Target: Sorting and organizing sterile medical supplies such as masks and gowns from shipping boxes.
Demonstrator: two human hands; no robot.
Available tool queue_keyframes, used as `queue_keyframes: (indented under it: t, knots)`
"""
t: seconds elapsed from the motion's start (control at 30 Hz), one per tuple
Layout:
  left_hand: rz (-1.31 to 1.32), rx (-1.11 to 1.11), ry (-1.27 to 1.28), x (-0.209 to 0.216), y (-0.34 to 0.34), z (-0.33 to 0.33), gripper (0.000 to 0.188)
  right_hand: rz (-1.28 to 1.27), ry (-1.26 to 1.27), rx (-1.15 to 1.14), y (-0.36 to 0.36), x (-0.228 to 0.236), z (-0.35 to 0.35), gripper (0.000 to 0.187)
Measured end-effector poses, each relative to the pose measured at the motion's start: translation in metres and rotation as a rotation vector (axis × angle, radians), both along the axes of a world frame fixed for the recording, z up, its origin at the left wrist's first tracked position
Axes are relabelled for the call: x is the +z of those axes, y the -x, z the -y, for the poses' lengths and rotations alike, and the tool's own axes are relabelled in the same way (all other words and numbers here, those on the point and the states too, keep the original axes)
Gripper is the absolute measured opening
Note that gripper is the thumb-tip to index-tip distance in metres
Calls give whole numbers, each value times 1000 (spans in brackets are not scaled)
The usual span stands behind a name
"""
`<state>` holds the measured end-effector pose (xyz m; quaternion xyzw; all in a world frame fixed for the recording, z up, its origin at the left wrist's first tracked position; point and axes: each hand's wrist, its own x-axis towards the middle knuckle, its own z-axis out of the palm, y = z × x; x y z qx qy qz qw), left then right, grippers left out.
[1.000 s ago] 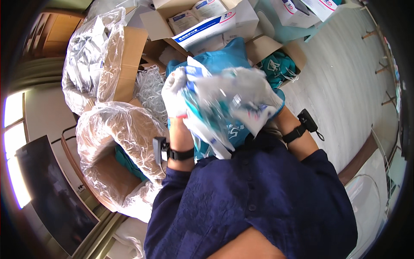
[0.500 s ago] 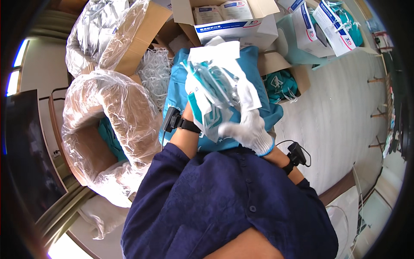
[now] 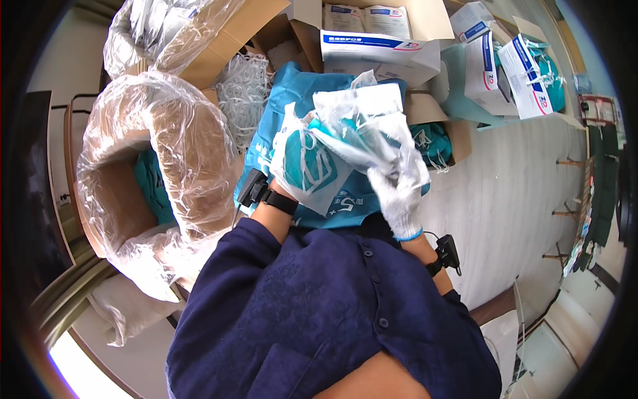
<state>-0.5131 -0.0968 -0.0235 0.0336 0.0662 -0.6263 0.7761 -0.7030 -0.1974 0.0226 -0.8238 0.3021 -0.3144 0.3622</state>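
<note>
Right hand (image 3: 401, 203), white-gloved, grips the lower end of a bundle of clear packets (image 3: 389, 130). Left hand hidden behind a packet with teal contents (image 3: 311, 163); its grip cannot be told. Both lie over blue cloth (image 3: 286, 93). Beyond: heaped white straps (image 3: 242, 100), then an open white box (image 3: 379, 50) holding packets.

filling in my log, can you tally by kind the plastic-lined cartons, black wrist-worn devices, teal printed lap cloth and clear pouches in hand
Plastic-lined cartons: 2
Black wrist-worn devices: 2
Teal printed lap cloth: 1
Total: 5, leaving out the clear pouches, which overlap too much to count
</note>
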Motion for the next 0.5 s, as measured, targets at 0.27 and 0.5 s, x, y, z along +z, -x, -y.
queue_keyframes:
  t: [0.27,0.5]
  knots:
    - [-39,44,23,2,9,3,51,-213,-254,497,16,-31,-33,76]
    - [-100,41,41,-25,17,37,52,-2,431,237,-13,3,5,63]
